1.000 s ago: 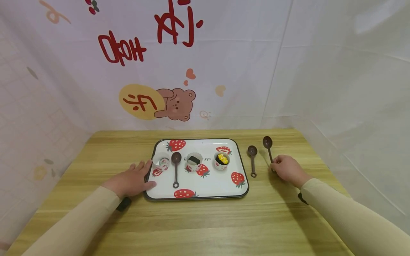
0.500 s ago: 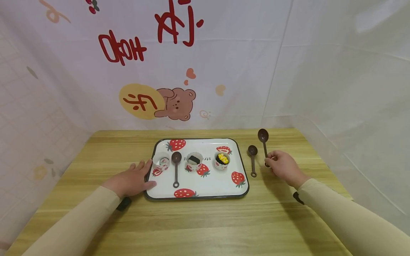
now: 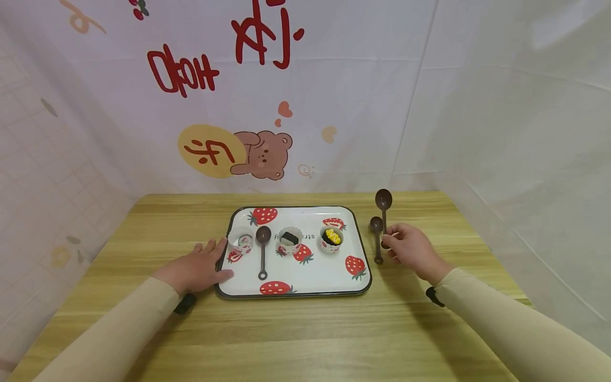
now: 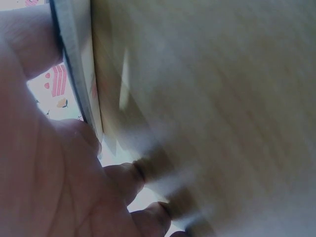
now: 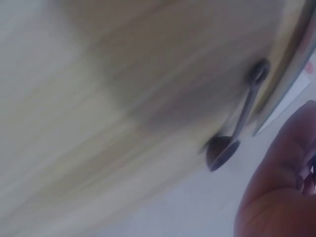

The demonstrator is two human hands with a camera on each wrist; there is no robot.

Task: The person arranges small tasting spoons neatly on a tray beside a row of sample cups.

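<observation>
My right hand [image 3: 411, 250] pinches the handle of a brown spoon [image 3: 383, 200] beside the tray's right edge, bowl pointing away from me. Close to its left, a second brown spoon [image 3: 376, 225] lies on the table; the right wrist view shows this small spoon [image 5: 222, 152] too. At the left rim of the white strawberry-patterned tray [image 3: 305, 278] rests my left hand [image 3: 197, 267], thumb over the rim and fingers spread on the table. On the tray another brown spoon [image 3: 263, 235] lies between a paper cup [image 3: 240, 241] at left and a cup with a black-banded white piece [image 3: 289, 242].
Towards the tray's right stands a third cup, its dark filling topped with yellow [image 3: 331, 241]. Behind the wooden table [image 3: 305, 339] hangs a white printed cloth [image 3: 353, 90], with pale sheets [image 3: 534, 159] along both sides.
My right hand has carried its spoon leftward and slightly away from me, from the table's right side to just beside the lying spoon. The left hand stays at the tray.
</observation>
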